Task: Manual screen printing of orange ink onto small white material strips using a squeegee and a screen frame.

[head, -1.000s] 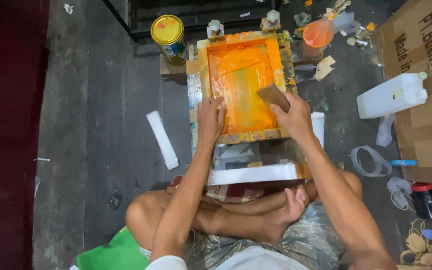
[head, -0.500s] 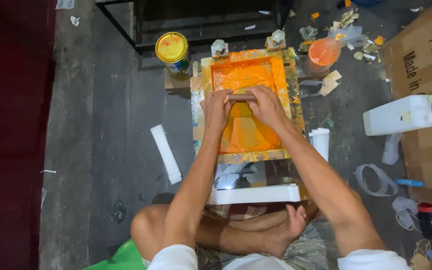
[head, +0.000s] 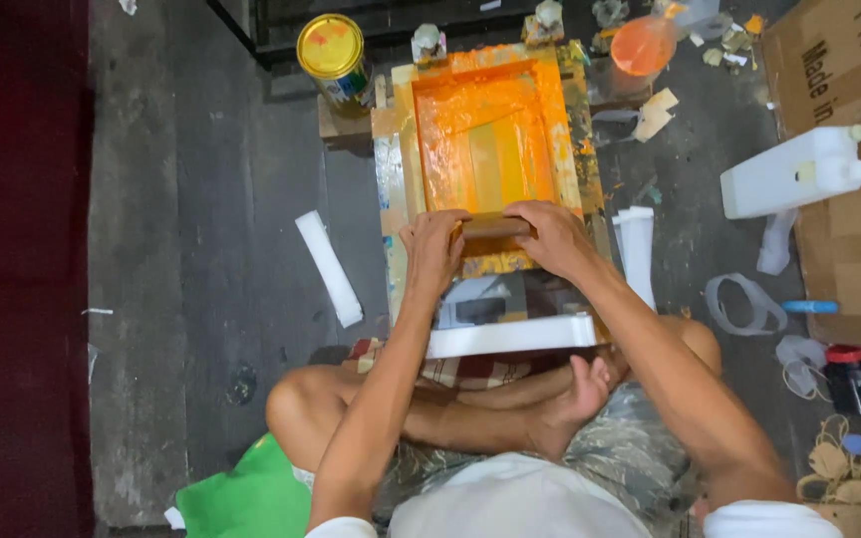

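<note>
Since half a second ago, both hands have drawn the wooden squeegee from the middle of the orange-inked screen frame down to its near edge. Head view: we see the left hand and right hand closed over the two ends of the squeegee, fingers wrapped on top, so the blade lies square across the frame. Behind it the mesh shows paler bands where ink is scraped thin. We judge that the stroke goes well if pressure stays even on both ends and the blade stays tilted toward the body, stopping short of the frame's near rail. A yellow-lidded tin stands left of the frame; a white jerrycan lies well apart at right.
</note>
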